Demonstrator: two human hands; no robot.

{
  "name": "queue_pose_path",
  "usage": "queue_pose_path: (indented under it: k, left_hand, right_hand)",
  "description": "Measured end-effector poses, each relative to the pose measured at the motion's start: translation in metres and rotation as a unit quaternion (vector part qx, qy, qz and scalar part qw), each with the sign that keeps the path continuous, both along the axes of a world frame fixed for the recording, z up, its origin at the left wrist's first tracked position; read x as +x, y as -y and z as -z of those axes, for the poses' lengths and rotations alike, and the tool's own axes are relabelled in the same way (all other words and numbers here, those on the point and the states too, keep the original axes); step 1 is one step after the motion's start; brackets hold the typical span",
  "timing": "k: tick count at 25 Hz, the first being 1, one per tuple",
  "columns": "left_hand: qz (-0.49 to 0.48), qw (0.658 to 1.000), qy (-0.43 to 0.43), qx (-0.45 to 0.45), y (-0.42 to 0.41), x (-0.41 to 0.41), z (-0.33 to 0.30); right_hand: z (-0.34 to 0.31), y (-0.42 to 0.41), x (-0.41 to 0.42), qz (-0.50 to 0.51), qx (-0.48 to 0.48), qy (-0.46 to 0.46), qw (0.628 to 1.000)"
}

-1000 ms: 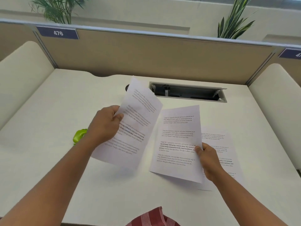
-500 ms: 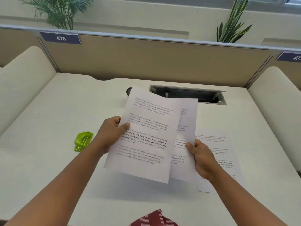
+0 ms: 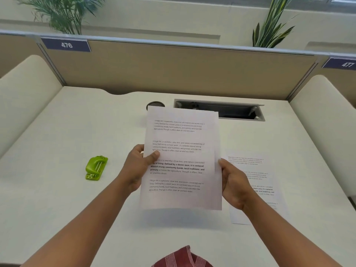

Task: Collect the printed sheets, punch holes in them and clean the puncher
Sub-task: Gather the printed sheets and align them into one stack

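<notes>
Bench: white top, bounded at the far edge by a tan partition and at both sides by cream dividers.

Printed sheets, held: two white pages of black text, raised above the middle of the bench and facing the person. The front page lay almost squarely over the rear one; a strip of the rear page showed along the right side and at the top right corner.

Left hand: closed on the left edge of the held sheets, thumb pressed on the printed face, fingers behind.

Right hand: closed on the right edge of the held sheets, thumb at the front near mid-height, fingers hidden behind the paper.

Printed sheet, loose: one further page of the same text, flat on the bench toward the right edge, partly covered by the right hand and forearm.

Hole puncher: small, lime green, with metal parts showing, on the bench left of the left hand and apart from it, toward the left edge.

Cable tray: grey recessed opening near the far edge, lid raised.

Round grommet: dark, just left of the tray, partly behind the top of the held sheets.

Cloth: red with white stripes, at the near edge.

Number plates: "476" at the partition's left, "477" at its right.

Plants: two, behind the partition.
</notes>
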State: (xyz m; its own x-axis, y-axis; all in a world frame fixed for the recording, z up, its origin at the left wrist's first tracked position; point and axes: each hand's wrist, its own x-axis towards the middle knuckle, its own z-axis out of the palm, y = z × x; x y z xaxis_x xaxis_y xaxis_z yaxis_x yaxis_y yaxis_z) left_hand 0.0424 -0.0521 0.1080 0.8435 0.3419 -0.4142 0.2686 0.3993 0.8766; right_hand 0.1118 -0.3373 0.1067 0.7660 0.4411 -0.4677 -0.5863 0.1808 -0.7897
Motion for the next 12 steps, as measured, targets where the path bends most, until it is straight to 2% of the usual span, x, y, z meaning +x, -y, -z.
queue_pose_path:
  k: [2, 6, 9, 12]
  left_hand:
    - [0.0, 1.0, 0.025, 0.007, 0.002, -0.001, 0.001]
    - [0.024, 0.997, 0.073, 0.028, 0.005, -0.002, -0.001]
    - [0.027, 0.992, 0.116, 0.033, 0.005, -0.002, -0.005]
    - [0.022, 0.984, 0.153, 0.087, 0.008, -0.003, -0.01]
  right_hand:
    - [-0.004, -0.001, -0.001, 0.005, -0.001, 0.027, 1.0]
    - [-0.007, -0.005, -0.001, 0.01, -0.045, 0.137, 0.989]
    - [-0.009, -0.004, -0.001, 0.013, -0.038, 0.188, 0.981]
    - [-0.011, -0.004, -0.003, 0.001, -0.036, 0.214, 0.976]
